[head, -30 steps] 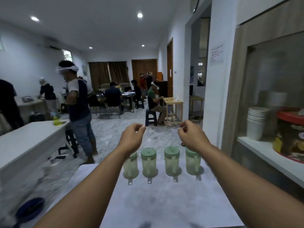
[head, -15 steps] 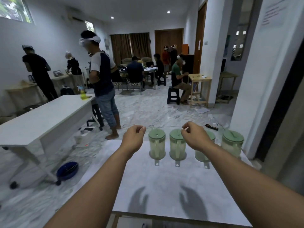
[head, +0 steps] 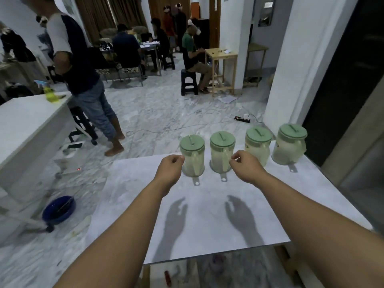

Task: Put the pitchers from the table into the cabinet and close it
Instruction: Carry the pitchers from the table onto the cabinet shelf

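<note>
A busy room with a pale marble-patterned floor point(head: 166, 104); in the foreground stands a white table point(head: 207, 215) whose top fills the lower middle of the view. Four clear pitchers with green lids stand upright in a row along the table's far edge, each apart from its neighbour: the first pitcher point(head: 192, 155) at the left, the second pitcher point(head: 222, 152), the third pitcher point(head: 258, 147), and the fourth pitcher point(head: 289, 145) at the right. Their handles face the viewer. Both bare forearms reach forward over the table. The left hand point(head: 169, 168) hovers just left of the first pitcher, its fingers curled into a loose fist with thumb against forefinger; it holds nothing. The right hand point(head: 246, 166) hovers in front of the second and third pitchers, its fingers likewise curled and thumb pinched to forefinger, gripping no pitcher. Shadows of both hands fall on the tabletop nearer the viewer. To the left stands a long white bench point(head: 27, 125), with a yellow-green spray bottle point(head: 48, 93) on it and a blue basin point(head: 59, 208) on the floor beside it. A standing person point(head: 83, 75) is near the bench; seated people point(head: 126, 48) occupy the background. A power strip point(head: 242, 119) lies on the floor beyond the table.
</note>
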